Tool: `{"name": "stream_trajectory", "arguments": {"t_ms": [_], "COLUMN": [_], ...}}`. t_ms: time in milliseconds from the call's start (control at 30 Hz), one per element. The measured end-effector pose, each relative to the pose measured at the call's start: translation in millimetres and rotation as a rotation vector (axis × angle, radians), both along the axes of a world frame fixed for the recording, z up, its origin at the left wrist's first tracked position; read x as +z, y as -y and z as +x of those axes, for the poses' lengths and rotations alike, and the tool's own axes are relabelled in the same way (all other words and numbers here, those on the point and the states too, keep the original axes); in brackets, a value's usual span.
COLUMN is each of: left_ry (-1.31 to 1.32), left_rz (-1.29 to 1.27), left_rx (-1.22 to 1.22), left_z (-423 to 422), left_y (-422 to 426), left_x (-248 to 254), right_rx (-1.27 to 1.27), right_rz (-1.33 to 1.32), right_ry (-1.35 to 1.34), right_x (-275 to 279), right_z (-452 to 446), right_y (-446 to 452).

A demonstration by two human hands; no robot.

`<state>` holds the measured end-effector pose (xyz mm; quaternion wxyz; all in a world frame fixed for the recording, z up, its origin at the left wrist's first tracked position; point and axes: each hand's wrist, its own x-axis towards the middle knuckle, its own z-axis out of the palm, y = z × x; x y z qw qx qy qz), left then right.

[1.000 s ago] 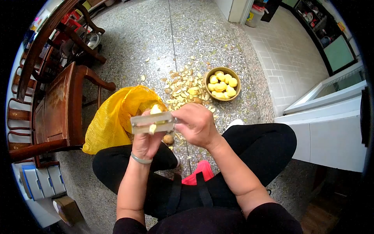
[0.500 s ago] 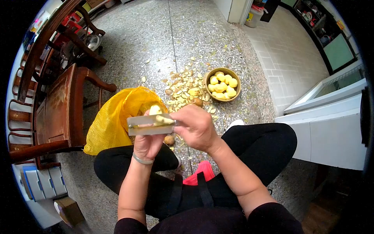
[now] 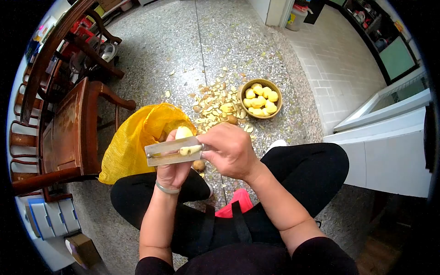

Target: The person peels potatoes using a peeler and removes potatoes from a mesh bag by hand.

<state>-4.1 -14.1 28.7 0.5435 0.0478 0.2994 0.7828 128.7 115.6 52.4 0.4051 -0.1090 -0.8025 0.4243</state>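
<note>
My right hand (image 3: 233, 150) grips a peeling knife (image 3: 160, 148) with a broad, flat metal blade and a slot along it. A pale strip of peel (image 3: 191, 150) lies on the blade near the handle. Behind the blade, my left hand (image 3: 170, 173) has its fingers round a pale yellow potato (image 3: 184, 132), partly hidden by the knife. Below the hands, an unpeeled potato (image 3: 199, 165) rests on the floor. Another brown potato (image 3: 232, 120) lies by the heap of peelings (image 3: 213, 107).
A yellow mesh sack (image 3: 128, 149) slumps open at my left, beside a wooden chair (image 3: 64, 126). Ahead to the right stands a round basket (image 3: 280, 98) of several peeled potatoes. The speckled floor (image 3: 160, 55) reaches a doorway and a white cabinet (image 3: 389, 160).
The knife has shifted slightly left and tilted in my right hand. The strip of peel sits differently on the blade, and more of the potato shows above it.
</note>
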Motion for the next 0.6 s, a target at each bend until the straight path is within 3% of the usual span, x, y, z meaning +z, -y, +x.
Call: {"name": "stream_trajectory", "arguments": {"t_ms": [100, 233, 467, 600], "left_ry": [-0.033, -0.126, -0.187, -0.223], "left_rz": [-0.057, 0.142, -0.034, 0.018], "left_rx": [-0.002, -0.176, -0.025, -0.088], "left_z": [0.9, -3.1, 5.0, -5.6], "left_y": [1.2, -0.2, -6.4, 0.6], "left_x": [1.8, 4.6, 12.1, -1.3], "right_rx": [-0.068, -0.127, 0.062, -0.154], "right_rz": [-0.123, -0.331, -0.078, -0.149], "right_ry": [0.108, 0.229, 0.111, 0.324], "right_x": [-33.0, -47.9, -1.1, -31.5], "right_z": [-3.1, 5.4, 9.2, 9.6], "right_y": [-10.9, -32.3, -13.3, -29.6]}}
